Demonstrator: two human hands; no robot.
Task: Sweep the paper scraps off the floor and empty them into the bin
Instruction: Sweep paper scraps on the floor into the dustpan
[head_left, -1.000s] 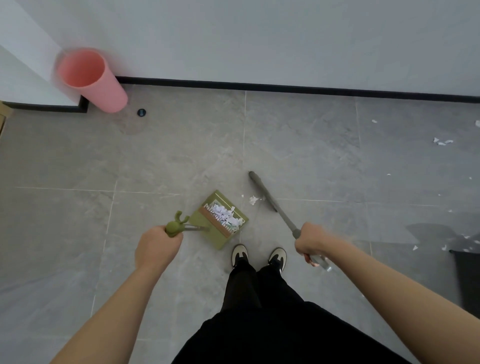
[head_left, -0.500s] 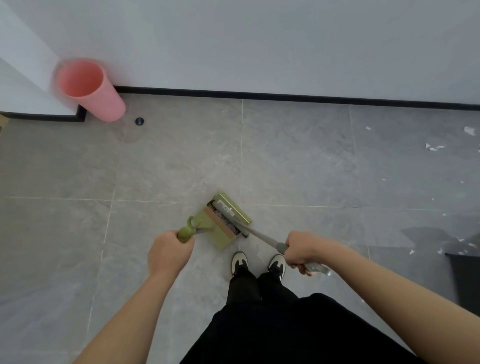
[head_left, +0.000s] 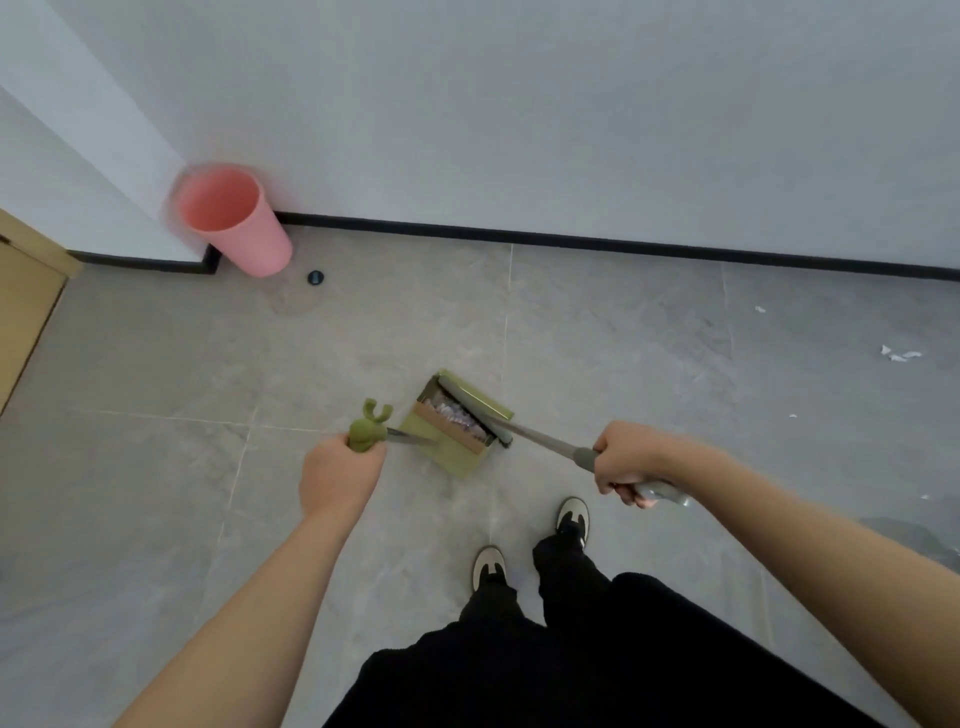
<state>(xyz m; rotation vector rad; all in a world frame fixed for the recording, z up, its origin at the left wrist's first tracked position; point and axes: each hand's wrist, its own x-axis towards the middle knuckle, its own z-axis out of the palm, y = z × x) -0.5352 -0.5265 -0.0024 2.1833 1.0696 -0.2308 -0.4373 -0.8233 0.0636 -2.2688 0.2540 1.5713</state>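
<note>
My left hand (head_left: 337, 475) grips the green handle of a green dustpan (head_left: 457, 452) that sits in front of my feet. White paper scraps (head_left: 454, 413) lie inside the pan. My right hand (head_left: 626, 462) grips the metal handle of a broom (head_left: 540, 441), whose grey head lies across the pan's mouth over the scraps. The pink bin (head_left: 234, 221) stands at the wall corner, far left of the pan. More paper scraps (head_left: 898, 355) lie on the grey floor at the far right.
A small black floor fitting (head_left: 315, 277) sits just right of the bin. A wooden door or panel (head_left: 26, 301) is at the left edge. My shoes (head_left: 571, 517) stand just behind the dustpan. A black skirting runs along the white wall.
The broom head swept from the open floor right of the pan onto the pan's mouth. The view has tilted up and turned left, bringing the bin nearer the middle.
</note>
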